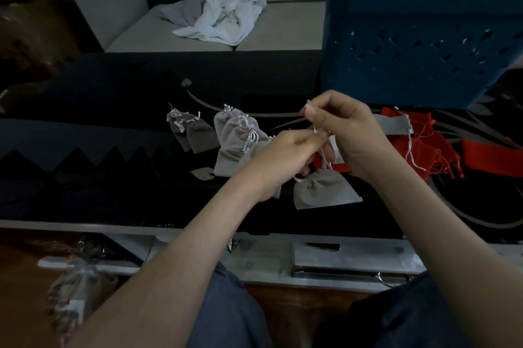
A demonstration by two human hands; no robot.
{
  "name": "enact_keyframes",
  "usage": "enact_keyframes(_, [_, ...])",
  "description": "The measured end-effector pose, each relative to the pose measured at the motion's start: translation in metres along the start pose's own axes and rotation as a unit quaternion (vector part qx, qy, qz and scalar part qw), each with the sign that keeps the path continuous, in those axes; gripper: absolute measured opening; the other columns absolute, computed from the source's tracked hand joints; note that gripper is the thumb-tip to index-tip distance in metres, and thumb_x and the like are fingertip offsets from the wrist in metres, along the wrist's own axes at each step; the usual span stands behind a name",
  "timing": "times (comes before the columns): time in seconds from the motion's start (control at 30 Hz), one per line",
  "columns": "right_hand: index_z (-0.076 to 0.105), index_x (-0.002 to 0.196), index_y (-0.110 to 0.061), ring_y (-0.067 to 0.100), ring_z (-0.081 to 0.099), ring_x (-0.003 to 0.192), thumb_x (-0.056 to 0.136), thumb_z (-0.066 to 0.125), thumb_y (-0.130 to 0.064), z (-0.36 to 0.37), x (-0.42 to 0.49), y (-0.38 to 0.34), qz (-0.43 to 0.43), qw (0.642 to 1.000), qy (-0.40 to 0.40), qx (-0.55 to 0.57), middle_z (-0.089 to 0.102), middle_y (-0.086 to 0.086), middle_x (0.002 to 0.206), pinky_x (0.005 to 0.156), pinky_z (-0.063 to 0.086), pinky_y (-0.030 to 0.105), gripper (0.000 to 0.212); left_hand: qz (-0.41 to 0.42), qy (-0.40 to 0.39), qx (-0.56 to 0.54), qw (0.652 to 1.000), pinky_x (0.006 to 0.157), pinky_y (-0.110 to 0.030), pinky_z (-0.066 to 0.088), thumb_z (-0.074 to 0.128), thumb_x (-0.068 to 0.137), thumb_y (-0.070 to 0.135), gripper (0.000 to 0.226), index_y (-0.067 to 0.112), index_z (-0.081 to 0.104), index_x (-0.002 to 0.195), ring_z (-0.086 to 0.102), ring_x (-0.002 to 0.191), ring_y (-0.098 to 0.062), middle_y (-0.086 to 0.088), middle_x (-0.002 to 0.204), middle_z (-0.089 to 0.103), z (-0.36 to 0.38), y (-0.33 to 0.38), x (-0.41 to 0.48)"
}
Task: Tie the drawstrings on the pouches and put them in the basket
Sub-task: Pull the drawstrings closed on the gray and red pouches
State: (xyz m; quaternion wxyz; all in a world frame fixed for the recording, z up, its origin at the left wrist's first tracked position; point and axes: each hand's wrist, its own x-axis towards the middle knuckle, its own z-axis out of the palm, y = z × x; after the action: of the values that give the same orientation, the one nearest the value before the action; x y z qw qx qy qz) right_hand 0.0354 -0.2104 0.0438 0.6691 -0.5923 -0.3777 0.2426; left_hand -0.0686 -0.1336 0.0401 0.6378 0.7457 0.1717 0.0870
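Grey pouch is at 6 o'clock below both grips, cords running up. Right hand pinches a cord end; left hand appears to pinch the other, partly hidden. Basket stands at 1 o'clock, nearer the right hand

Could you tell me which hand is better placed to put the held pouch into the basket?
Probably the right hand: it is nearer the basket, at far right, and pinches the drawstring of the pouch.
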Motion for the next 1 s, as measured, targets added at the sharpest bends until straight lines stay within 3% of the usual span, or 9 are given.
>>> enact_keyframes(0.17, [0.062,0.097,-0.006,0.006,0.052,0.057,0.095,0.049,-0.012,-0.003,-0.002,-0.001,0.011,1.0,-0.024,0.017,0.057,0.004,0.072,0.058,0.046,0.016,0.015,-0.007,0.062,-0.075,0.995,0.049,-0.022,0.027,0.042,0.101,0.028,0.052,0.025,0.057,0.051,0.027,0.04,-0.005,0.007,0.044,0.028,-0.006,0.0,0.004])
enact_keyframes(0.27, [0.064,0.096,-0.001,0.001,0.054,0.062,0.093,0.054,-0.009,-0.004,-0.004,0.0,0.018,0.997,-0.034,-0.061,0.059,0.005,0.075,0.061,0.044,0.012,0.013,-0.019,0.094,-0.103,0.99,0.051,-0.024,0.027,0.04,0.101,0.029,0.058,0.024,0.061,0.048,0.028,0.038,-0.005,0.008,0.04,0.031,-0.008,-0.001,0.006])
enact_keyframes(0.43, [0.066,0.084,-0.01,0.006,0.054,0.066,0.092,0.058,-0.01,-0.005,-0.005,0.002,-0.01,0.992,0.001,-0.129,0.061,0.006,0.072,0.063,0.044,0.017,0.012,-0.046,0.087,-0.099,0.99,0.054,-0.025,0.03,0.038,0.102,0.032,0.041,0.007,0.062,0.08,0.029,0.041,-0.008,0.005,0.044,0.032,-0.009,-0.003,0.01])
enact_keyframes(0.5, [0.065,0.081,-0.012,0.007,0.055,0.065,0.091,0.059,-0.01,-0.004,-0.006,0.001,-0.012,0.993,-0.004,-0.12,0.06,0.011,0.071,0.064,0.045,0.016,0.011,-0.048,0.08,-0.097,0.991,0.054,-0.025,0.032,0.037,0.102,0.031,0.043,0.007,0.064,0.078,0.03,0.042,-0.008,0.005,0.043,0.033,-0.009,-0.003,0.01])
enact_keyframes(0.67, [0.062,0.081,-0.017,-0.001,0.054,0.064,0.093,0.058,-0.013,-0.002,-0.007,0.001,-0.022,0.989,0.032,-0.142,0.06,-0.008,0.069,0.066,0.045,0.013,0.013,-0.074,0.074,-0.149,0.983,0.054,-0.025,0.03,0.037,0.102,0.021,0.031,0.005,0.058,0.085,0.032,0.041,-0.007,0.005,0.044,0.036,-0.01,0.0,0.009])
enact_keyframes(0.77, [0.058,0.089,-0.018,-0.003,0.056,0.067,0.098,0.049,-0.016,-0.001,-0.005,0.002,-0.005,0.991,0.046,-0.127,0.059,-0.012,0.074,0.066,0.045,0.013,0.013,-0.071,0.082,-0.16,0.981,0.056,-0.025,0.033,0.039,0.101,0.014,0.032,0.007,0.057,0.077,0.035,0.039,-0.006,0.004,0.045,0.04,-0.009,0.0,0.009])
enact_keyframes(0.9, [0.052,0.109,-0.007,0.005,0.063,0.077,0.098,0.045,-0.021,0.001,-0.007,0.004,0.085,0.995,-0.035,-0.028,0.064,0.0,0.083,0.072,0.05,0.016,0.019,-0.023,0.109,-0.21,0.971,0.059,-0.022,0.039,0.042,0.101,0.014,0.03,0.009,0.058,0.076,0.042,0.043,-0.004,0.004,0.052,0.049,-0.012,-0.001,0.011])
enact_keyframes(1.0, [0.059,0.107,-0.003,0.009,0.062,0.089,0.096,0.05,-0.02,-0.001,-0.008,0.008,0.103,0.988,-0.095,-0.06,0.066,0.006,0.094,0.083,0.05,0.022,0.022,0.008,0.133,-0.23,0.964,0.056,-0.015,0.041,0.045,0.1,0.013,0.028,0.011,0.062,0.078,0.045,0.05,-0.004,0.006,0.054,0.054,-0.017,-0.003,0.012])
